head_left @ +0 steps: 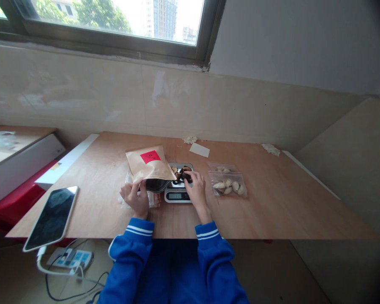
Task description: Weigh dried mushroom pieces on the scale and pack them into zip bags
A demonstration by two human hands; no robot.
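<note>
My left hand pinches the lower edge of a brown kraft paper bag with a red label. The bag tilts with its dark mouth facing me, beside a small digital kitchen scale. Dark brown dried pieces, of a kind I cannot make out, lie on the scale's plate. My right hand is over the plate's right side, its fingers closed on one of these pieces. Under the bag and my left hand, clear zip bags with red-orange stripes are partly hidden. The display's digits are too blurred to read.
Clear zip bags of pale dried pieces lie right of the scale. Behind it are a white card and crumpled tissue. A tablet with a plugged-in cable overhangs the table's front left edge. More tissue lies back right.
</note>
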